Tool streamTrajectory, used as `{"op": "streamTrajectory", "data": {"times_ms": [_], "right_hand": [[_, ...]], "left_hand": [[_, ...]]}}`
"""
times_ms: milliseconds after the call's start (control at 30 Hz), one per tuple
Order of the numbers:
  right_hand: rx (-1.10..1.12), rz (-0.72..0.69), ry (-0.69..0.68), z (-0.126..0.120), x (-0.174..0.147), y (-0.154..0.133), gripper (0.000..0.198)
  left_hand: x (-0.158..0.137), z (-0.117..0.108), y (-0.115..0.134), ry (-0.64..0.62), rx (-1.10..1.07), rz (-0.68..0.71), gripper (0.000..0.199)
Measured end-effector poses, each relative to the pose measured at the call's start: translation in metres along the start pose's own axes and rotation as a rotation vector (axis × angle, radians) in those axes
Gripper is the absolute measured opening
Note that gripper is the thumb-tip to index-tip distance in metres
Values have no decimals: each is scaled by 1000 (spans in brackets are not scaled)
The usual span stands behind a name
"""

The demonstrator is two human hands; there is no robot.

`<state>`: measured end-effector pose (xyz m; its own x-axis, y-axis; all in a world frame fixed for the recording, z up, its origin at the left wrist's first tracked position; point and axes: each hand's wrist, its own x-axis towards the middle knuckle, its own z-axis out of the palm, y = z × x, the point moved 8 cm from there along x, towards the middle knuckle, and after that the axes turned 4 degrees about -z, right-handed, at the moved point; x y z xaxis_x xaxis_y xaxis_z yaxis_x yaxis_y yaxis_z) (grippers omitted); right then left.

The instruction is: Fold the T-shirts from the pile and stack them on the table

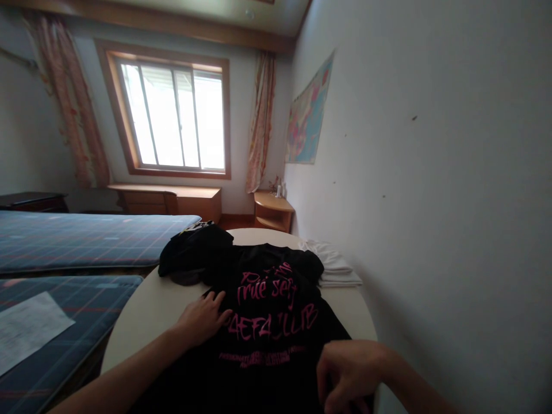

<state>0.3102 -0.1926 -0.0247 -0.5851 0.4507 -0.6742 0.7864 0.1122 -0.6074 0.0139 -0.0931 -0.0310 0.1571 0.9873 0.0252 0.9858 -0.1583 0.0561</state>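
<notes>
A black T-shirt (276,307) with pink lettering lies spread over a round cream table (129,328), its lower part running toward me. My left hand (202,316) rests on the shirt's left side, fingers apart and lying flat on the cloth. At the lower right edge of the shirt, my right hand (351,368) is closed, its curled fingers gripping the black cloth; the fingertips are partly hidden. Beyond my left hand sits a bunched pile of dark clothes (192,250). Folded white clothes (334,264) lie at the table's far right.
Two plaid mattresses (95,238) are on the left, the nearer one bearing a sheet of paper (32,328). A white wall (452,230) stands close on the right. A desk (194,201) and a corner shelf (273,202) are beneath and beside the window (172,115).
</notes>
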Motion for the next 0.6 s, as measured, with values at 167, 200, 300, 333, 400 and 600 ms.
{"op": "streamTrajectory", "data": {"times_ms": [167,200,300,333,400,600], "right_hand": [[-299,-117,690,-71,-15,-5,24],[-357,-80,742,-76,-16,1,27],[-440,21,717,-78,-10,22,40],[-443,34,696,-76,-7,26,41],[-432,40,661,-71,-3,31,35],[-428,-69,698,-68,5,16,21]], "left_hand": [[22,-17,-16,143,109,-122,32],[27,-16,-21,171,111,-129,33],[37,-4,-34,148,90,-130,41],[38,-1,-38,128,75,-119,43],[39,-4,-45,118,38,-104,42],[43,-62,-83,309,42,-232,27]]}}
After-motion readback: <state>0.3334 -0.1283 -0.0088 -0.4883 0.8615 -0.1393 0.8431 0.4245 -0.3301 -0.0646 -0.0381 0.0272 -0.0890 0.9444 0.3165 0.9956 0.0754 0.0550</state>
